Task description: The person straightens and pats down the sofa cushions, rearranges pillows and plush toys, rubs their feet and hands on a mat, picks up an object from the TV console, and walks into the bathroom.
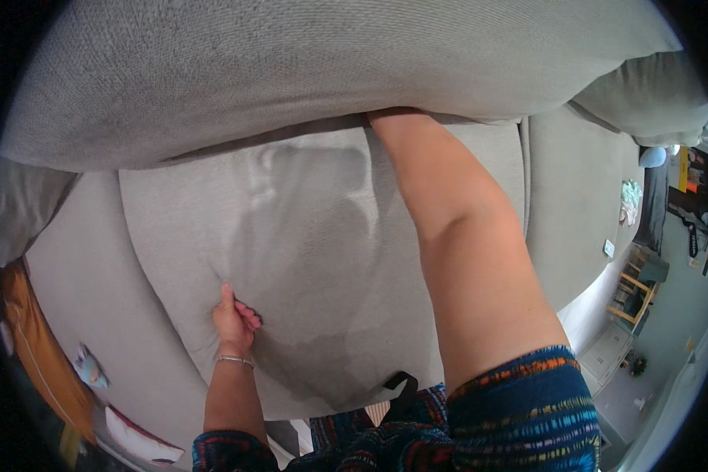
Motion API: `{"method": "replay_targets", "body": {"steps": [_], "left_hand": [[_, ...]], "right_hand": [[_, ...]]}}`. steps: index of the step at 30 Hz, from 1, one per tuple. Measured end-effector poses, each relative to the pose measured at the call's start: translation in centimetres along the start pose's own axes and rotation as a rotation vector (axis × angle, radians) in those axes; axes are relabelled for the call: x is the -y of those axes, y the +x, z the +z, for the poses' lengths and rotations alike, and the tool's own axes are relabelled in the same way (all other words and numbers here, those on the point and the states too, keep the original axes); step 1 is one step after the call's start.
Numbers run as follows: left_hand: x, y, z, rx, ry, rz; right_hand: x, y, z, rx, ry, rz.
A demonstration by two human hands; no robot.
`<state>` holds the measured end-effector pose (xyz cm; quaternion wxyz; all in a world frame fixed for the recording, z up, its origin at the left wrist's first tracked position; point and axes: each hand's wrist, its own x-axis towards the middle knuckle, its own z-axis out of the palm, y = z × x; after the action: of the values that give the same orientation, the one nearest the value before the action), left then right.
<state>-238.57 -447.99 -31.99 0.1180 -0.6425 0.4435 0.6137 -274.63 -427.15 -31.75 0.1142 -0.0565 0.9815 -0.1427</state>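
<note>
A grey fabric seat cushion (307,236) of a sofa lies before me. My left hand (236,321) rests on its lower left part, thumb pointing up and fingers curled in; whether it pinches the fabric is not clear. My right arm reaches forward over the cushion, and my right hand is hidden beneath the lower edge of the large grey back cushion (342,59). What it touches there cannot be seen. A black strap (402,383) lies at the seat cushion's near edge, by my patterned clothing.
More grey seat sections (572,194) flank the cushion. On the right one lie a crumpled cloth (630,202) and a small white object (609,248). An orange fabric item (41,354) and a white pillow (138,436) are at the left. Wooden chairs (634,295) stand beyond at the right.
</note>
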Motion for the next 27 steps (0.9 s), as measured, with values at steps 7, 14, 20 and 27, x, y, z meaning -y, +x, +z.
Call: {"method": "replay_targets", "body": {"steps": [7, 14, 20, 27], "left_hand": [[-0.1, -0.6, 0.6, -0.019, 0.017, 0.003], [-0.2, -0.6, 1.7, -0.008, -0.059, 0.033], [-0.3, -0.4, -0.9, 0.122, -0.216, 0.028], [-1.1, -1.9, 1.7, 0.142, -0.154, -0.036]], "right_hand": [[0.0, -0.8, -0.6, 0.014, 0.014, 0.020], [-0.9, -1.4, -2.3, 0.019, 0.014, 0.045], [1.3, -2.0, -1.4, 0.044, 0.035, 0.002], [-2.5, -9.1, -3.2, 0.105, 0.102, 0.053]]}}
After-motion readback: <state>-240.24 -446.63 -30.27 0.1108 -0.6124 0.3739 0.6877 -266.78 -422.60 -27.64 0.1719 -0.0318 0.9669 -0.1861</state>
